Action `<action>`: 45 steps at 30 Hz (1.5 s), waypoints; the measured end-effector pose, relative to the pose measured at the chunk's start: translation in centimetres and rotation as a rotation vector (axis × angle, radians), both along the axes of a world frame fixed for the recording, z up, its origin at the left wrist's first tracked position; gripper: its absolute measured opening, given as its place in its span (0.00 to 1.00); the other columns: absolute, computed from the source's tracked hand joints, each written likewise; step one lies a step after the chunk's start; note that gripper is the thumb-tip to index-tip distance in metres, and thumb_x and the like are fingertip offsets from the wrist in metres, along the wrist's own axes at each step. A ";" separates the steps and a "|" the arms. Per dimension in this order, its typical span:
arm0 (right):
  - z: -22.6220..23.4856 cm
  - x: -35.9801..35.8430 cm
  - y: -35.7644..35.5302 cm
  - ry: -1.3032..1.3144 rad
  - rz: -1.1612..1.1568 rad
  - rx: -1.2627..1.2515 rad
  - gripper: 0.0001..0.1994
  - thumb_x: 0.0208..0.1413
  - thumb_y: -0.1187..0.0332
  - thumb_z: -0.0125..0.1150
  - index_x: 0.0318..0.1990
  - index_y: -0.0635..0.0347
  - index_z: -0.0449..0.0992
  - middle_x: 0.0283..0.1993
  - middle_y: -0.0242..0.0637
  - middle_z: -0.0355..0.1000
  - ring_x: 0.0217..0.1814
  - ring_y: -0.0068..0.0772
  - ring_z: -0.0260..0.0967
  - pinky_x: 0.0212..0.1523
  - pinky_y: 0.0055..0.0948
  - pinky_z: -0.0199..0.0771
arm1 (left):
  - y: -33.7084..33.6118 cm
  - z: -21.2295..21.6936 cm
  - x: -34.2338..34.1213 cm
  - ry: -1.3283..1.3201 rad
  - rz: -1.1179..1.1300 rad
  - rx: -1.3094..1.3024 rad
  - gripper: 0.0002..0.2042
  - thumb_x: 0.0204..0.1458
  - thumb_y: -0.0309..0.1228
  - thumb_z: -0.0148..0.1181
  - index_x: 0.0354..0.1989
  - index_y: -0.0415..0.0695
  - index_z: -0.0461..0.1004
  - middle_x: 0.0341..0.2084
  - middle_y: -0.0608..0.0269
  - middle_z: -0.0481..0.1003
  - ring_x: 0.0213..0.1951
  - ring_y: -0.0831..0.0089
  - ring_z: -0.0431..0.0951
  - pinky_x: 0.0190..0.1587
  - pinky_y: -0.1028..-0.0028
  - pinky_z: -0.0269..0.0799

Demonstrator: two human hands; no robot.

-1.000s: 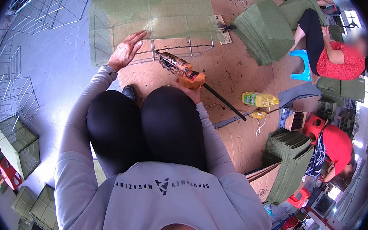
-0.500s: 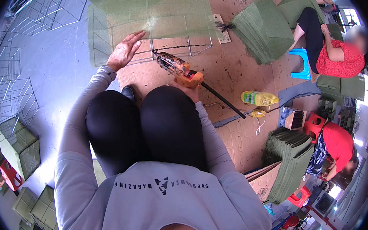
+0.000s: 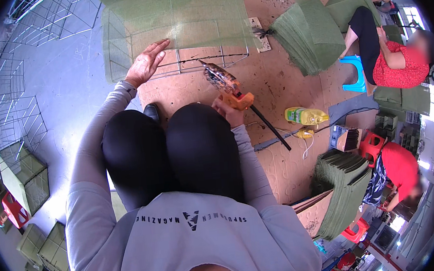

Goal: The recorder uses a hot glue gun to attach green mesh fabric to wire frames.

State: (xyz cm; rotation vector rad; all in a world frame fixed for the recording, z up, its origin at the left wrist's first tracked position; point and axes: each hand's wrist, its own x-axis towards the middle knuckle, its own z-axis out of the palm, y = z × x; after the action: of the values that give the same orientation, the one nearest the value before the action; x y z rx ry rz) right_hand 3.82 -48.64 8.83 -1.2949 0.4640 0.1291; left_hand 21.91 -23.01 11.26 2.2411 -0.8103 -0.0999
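In front of my knees lies a wire frame (image 3: 201, 71) with a sheet of green mesh (image 3: 202, 20) spread over its far part. My left hand (image 3: 145, 65) is open, its fingers stretched out at the near edge of the mesh. My right hand (image 3: 229, 112) is wrapped round an orange glue gun (image 3: 238, 100) with dark smears over its front. A black glue stick (image 3: 272, 128) sticks out of the gun's back. The nozzle tip is at the frame's near wires, beside a dark glue line along one wire.
Brown cardboard (image 3: 296, 95) covers the floor, with a yellow bottle (image 3: 305, 116) on it. Green mesh stacks stand at the right (image 3: 343, 191) and far right (image 3: 305, 37). Wire frames (image 3: 12, 120) stand at the left. A person in red (image 3: 402, 65) sits beside a blue stool (image 3: 353, 74).
My right hand has moved the glue gun a short way to the right, and its nozzle has shifted along the wire. My left hand has stayed almost still.
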 end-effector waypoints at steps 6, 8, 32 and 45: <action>-0.1 -0.4 -0.3 -0.081 -0.152 0.084 0.04 0.46 0.75 0.56 0.30 0.62 0.69 0.24 0.30 0.68 0.27 0.22 0.66 0.30 0.20 0.65 | 0.1 -0.2 -0.1 0.014 -0.011 -0.012 0.21 0.58 0.39 0.35 0.56 0.42 0.58 0.54 0.51 0.60 0.55 0.54 0.60 0.56 0.67 0.56; 0.7 -0.1 -0.3 -0.084 -0.153 0.104 0.04 0.45 0.76 0.56 0.30 0.62 0.69 0.24 0.31 0.68 0.27 0.22 0.66 0.31 0.20 0.66 | 0.0 0.1 -0.1 0.014 -0.024 -0.024 0.20 0.58 0.36 0.36 0.55 0.40 0.58 0.54 0.49 0.60 0.55 0.52 0.60 0.56 0.66 0.56; 0.1 0.3 -5.6 -0.148 -0.466 0.081 0.07 0.44 0.77 0.57 0.32 0.60 0.67 0.25 0.32 0.66 0.27 0.27 0.67 0.32 0.24 0.68 | -0.3 0.0 0.2 -0.026 -0.022 0.021 0.21 0.58 0.39 0.35 0.56 0.42 0.58 0.54 0.52 0.61 0.56 0.55 0.59 0.57 0.67 0.54; -3.6 -1.5 -6.9 -0.112 -0.577 0.385 0.07 0.47 0.73 0.59 0.34 0.59 0.69 0.30 0.36 0.70 0.32 0.29 0.69 0.35 0.25 0.70 | -0.7 0.3 0.2 0.016 -0.030 -0.012 0.20 0.57 0.37 0.36 0.56 0.41 0.58 0.54 0.52 0.61 0.56 0.55 0.59 0.58 0.67 0.52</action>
State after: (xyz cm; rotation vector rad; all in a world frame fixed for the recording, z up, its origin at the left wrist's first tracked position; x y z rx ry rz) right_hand 2.32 -55.59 5.22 -0.7507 0.6627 -0.3231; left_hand 22.07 -23.69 11.55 2.2147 -0.8336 -0.1268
